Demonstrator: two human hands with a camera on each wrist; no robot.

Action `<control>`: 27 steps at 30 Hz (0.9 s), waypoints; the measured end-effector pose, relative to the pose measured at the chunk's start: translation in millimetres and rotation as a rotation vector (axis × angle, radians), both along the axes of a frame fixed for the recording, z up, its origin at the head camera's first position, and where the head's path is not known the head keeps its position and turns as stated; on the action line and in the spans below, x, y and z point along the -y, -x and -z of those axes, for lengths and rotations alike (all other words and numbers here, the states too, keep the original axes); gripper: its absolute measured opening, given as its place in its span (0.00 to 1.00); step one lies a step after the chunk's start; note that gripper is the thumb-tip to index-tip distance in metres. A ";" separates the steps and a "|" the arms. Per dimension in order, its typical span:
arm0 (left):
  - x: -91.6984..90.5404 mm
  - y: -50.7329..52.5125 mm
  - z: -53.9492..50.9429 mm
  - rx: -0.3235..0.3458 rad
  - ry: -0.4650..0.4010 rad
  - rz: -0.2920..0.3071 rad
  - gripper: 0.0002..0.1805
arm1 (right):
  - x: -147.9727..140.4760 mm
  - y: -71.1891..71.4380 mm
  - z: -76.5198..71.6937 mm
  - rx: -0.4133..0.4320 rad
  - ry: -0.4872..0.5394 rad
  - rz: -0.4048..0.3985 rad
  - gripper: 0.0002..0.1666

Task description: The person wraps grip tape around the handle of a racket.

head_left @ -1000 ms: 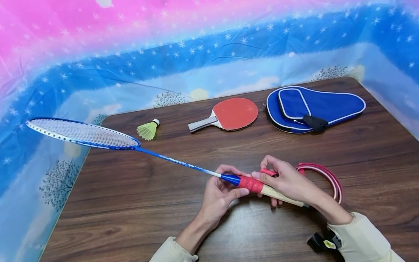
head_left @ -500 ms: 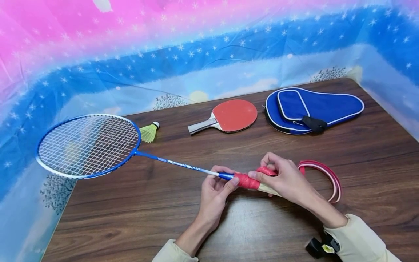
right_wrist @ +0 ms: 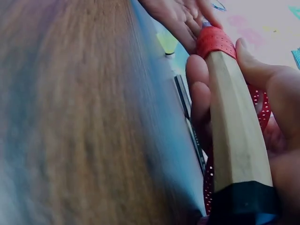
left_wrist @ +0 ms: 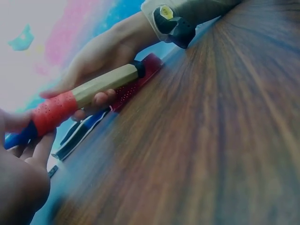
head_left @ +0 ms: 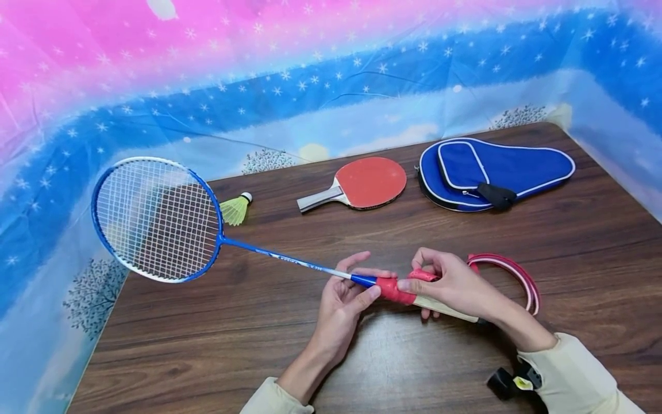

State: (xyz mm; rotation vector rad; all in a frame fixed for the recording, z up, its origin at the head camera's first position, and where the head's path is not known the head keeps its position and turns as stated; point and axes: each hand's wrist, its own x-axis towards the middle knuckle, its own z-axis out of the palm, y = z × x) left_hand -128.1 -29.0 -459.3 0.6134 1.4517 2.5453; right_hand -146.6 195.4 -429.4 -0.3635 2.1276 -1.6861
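Observation:
A blue and white badminton racket is held above the table, head to the left and its strung face toward the head camera. My left hand pinches it near the blue cone, thumb on the edge of the red wrap, other fingers spread behind. Red perforated grip tape covers the upper part of the handle; below it the wood is bare down to a black end cap. My right hand pinches the tape between thumb and finger, its other fingers under the handle. A loose tape length loops behind it.
A yellow shuttlecock lies behind the racket head. Farther back are a red table tennis bat and a blue zipped bat case. Patterned cloth hangs around the wooden table.
The racket has rolled about its shaft, so its head has gone from nearly edge-on to face-on. Left fingers have spread a little. The right hand still pinches the tape.

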 end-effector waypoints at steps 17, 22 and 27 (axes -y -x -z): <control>-1.5 -1.9 4.2 0.076 0.046 -0.034 0.15 | -10.1 4.3 3.8 -0.234 -0.190 -0.028 0.24; -1.7 -0.5 5.4 0.047 0.042 -0.010 0.15 | -10.4 4.2 6.7 -0.190 -0.088 -0.068 0.21; -1.8 -0.6 5.5 0.015 0.025 -0.013 0.16 | -7.0 4.3 9.1 -0.214 -0.038 -0.057 0.20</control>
